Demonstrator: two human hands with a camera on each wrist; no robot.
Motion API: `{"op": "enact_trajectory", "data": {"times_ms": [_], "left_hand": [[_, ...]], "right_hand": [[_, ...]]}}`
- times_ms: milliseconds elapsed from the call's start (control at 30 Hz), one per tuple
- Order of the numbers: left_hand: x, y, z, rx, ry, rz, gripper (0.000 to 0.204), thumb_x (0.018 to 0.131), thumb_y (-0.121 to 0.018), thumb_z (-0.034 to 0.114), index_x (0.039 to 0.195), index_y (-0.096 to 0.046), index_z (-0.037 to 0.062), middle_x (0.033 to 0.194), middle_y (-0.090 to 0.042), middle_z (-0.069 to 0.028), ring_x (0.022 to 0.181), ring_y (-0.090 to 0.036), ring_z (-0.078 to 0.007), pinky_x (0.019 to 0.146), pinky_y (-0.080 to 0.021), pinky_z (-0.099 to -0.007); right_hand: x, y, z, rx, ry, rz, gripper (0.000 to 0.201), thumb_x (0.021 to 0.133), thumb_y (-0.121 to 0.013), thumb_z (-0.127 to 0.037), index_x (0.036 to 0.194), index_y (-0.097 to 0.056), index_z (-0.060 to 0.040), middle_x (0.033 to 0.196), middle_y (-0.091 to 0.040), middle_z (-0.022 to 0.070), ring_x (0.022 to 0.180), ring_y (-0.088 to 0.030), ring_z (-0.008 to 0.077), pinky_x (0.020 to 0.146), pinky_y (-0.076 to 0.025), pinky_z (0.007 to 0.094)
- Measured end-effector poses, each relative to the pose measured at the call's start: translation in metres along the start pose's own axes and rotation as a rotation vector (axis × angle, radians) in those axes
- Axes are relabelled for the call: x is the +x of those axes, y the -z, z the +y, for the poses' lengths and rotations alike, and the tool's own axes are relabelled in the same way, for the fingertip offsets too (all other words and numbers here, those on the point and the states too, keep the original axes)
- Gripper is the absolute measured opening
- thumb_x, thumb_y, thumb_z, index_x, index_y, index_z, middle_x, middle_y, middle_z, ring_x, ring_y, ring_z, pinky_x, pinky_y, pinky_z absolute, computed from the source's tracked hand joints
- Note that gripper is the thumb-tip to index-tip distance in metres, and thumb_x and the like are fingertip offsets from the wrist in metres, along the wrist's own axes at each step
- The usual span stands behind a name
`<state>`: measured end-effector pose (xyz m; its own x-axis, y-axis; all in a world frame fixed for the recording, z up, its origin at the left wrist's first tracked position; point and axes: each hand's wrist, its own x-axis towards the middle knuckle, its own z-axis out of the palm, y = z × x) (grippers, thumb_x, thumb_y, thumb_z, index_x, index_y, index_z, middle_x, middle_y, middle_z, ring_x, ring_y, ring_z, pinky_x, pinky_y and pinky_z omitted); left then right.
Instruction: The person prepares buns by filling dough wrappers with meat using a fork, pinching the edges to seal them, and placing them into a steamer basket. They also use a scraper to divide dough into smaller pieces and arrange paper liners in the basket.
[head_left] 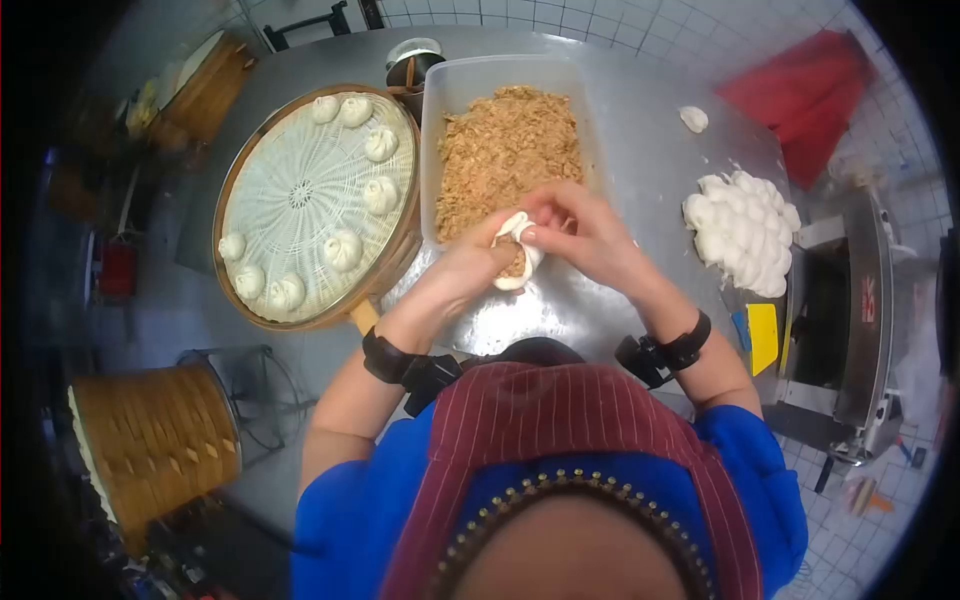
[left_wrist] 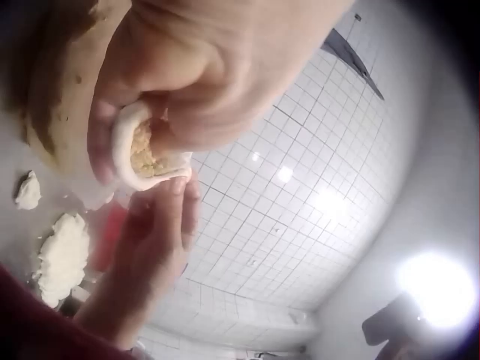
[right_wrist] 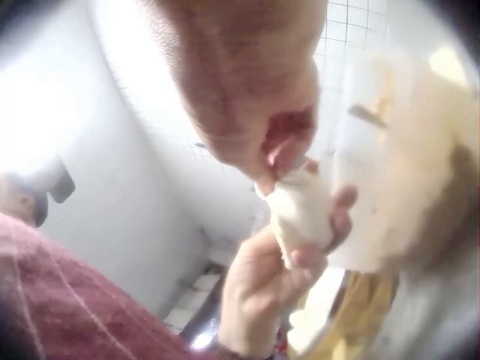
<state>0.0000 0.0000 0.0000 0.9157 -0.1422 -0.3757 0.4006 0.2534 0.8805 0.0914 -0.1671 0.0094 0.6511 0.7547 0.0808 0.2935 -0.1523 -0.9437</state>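
Note:
A stuffed bun (head_left: 508, 283), white dough with brownish filling (left_wrist: 144, 154) showing at its open top, is held between both hands over the table near the tub's front edge. My left hand (head_left: 462, 268) cups the bun from the left, its fingers curled round the dough and its thumb at the filling. From the right, my right hand (head_left: 592, 240) pinches the dough's rim between thumb and fingers. The right wrist view shows the bun's smooth outer side (right_wrist: 300, 210), with the left fingers wrapped under it.
A plastic tub (head_left: 432, 150) of filling (head_left: 515, 150) stands beyond the hands. Left of it is a round steamer (head_left: 300, 240) with several pleated buns (head_left: 381, 194). Dough pieces (head_left: 740, 232) are heaped at right, near a yellow scraper (head_left: 763, 338); a single piece (head_left: 693, 119) lies apart.

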Motion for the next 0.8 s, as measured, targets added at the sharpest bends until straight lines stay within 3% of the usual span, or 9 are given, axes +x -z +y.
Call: {"op": "enact_trajectory", "data": {"times_ms": [100,167,300,367,433,467,567,700,800], "left_hand": [[-0.002,0.006,0.005,0.080,-0.004,-0.001,0.045,0.086,-0.046,0.003,0.131,-0.042,0.0014,0.111,-0.056,-0.0135,0.094,-0.061,-0.0206,0.073,-0.057,-0.0334],[-0.007,0.007,0.010,-0.097,0.024,-0.012,0.045,0.085,-0.047,0.003,0.129,-0.042,-0.0018,0.110,-0.057,-0.0150,0.095,-0.062,-0.0220,0.074,-0.058,-0.0353],[-0.014,0.020,0.006,-0.592,0.008,-0.064,0.042,0.091,-0.047,0.015,0.129,-0.040,-0.0030,0.116,-0.056,-0.0169,0.098,-0.062,-0.0244,0.073,-0.057,-0.0349],[-0.012,0.012,-0.002,-0.506,-0.014,-0.025,0.041,0.094,-0.046,0.022,0.128,-0.042,-0.0002,0.114,-0.056,-0.0133,0.097,-0.061,-0.0211,0.069,-0.055,-0.0311],[-0.011,0.002,-0.003,-0.100,-0.018,0.142,0.039,0.095,-0.047,0.024,0.127,-0.043,0.0021,0.110,-0.057,-0.0095,0.095,-0.060,-0.0168,0.067,-0.052,-0.0281],[-0.010,0.002,-0.006,-0.022,-0.010,0.136,0.037,0.094,-0.046,0.022,0.127,-0.044,0.0038,0.109,-0.056,-0.0071,0.094,-0.058,-0.0136,0.069,-0.053,-0.0274],[-0.016,-0.005,-0.003,0.029,-0.002,0.116,0.038,0.094,-0.043,0.018,0.128,-0.043,0.0018,0.111,-0.056,-0.0084,0.096,-0.059,-0.0146,0.070,-0.055,-0.0286],[-0.016,0.004,-0.002,-0.116,-0.025,0.116,0.040,0.093,-0.041,0.017,0.129,-0.041,0.0002,0.112,-0.056,-0.0094,0.097,-0.059,-0.0161,0.070,-0.056,-0.0299],[-0.019,0.010,-0.006,-0.416,-0.144,0.119,0.039,0.095,-0.042,0.022,0.128,-0.043,0.0010,0.110,-0.057,-0.0091,0.095,-0.059,-0.0155,0.067,-0.055,-0.0285]], "right_hand": [[0.004,0.000,0.002,-0.192,0.097,-0.062,0.021,0.083,-0.067,-0.015,0.098,-0.061,-0.0017,0.081,-0.052,0.0007,0.077,-0.048,0.0077,0.068,-0.041,0.0214],[0.000,0.001,-0.003,0.042,-0.041,0.016,0.020,0.081,-0.069,-0.015,0.093,-0.063,-0.0009,0.078,-0.051,-0.0003,0.074,-0.048,0.0059,0.066,-0.041,0.0212],[0.003,0.003,0.005,0.301,-0.123,0.069,0.018,0.080,-0.070,-0.015,0.090,-0.064,-0.0011,0.079,-0.051,-0.0009,0.070,-0.047,0.0058,0.064,-0.041,0.0209],[0.004,-0.002,0.003,0.122,-0.037,0.026,0.021,0.078,-0.072,-0.014,0.093,-0.064,-0.0011,0.078,-0.051,-0.0016,0.068,-0.047,0.0058,0.062,-0.041,0.0211],[0.002,-0.005,0.001,0.053,0.033,0.002,0.023,0.078,-0.072,-0.014,0.095,-0.064,-0.0009,0.078,-0.051,-0.0016,0.069,-0.047,0.0060,0.062,-0.042,0.0213],[0.002,-0.006,0.000,-0.018,0.105,-0.022,0.025,0.078,-0.072,-0.014,0.096,-0.064,-0.0007,0.077,-0.051,-0.0016,0.070,-0.048,0.0061,0.063,-0.042,0.0215],[0.003,-0.011,0.003,0.109,-0.046,0.001,0.027,0.077,-0.073,-0.015,0.099,-0.064,-0.0013,0.077,-0.052,-0.0011,0.071,-0.048,0.0055,0.063,-0.042,0.0214],[0.003,-0.011,0.007,-0.020,-0.066,-0.003,0.027,0.076,-0.073,-0.016,0.098,-0.065,-0.0025,0.079,-0.053,-0.0011,0.071,-0.048,0.0042,0.062,-0.041,0.0197],[0.002,-0.009,0.003,0.188,-0.198,0.006,0.024,0.076,-0.073,-0.015,0.095,-0.066,-0.0031,0.080,-0.055,-0.0009,0.070,-0.048,0.0040,0.062,-0.041,0.0194]]}}
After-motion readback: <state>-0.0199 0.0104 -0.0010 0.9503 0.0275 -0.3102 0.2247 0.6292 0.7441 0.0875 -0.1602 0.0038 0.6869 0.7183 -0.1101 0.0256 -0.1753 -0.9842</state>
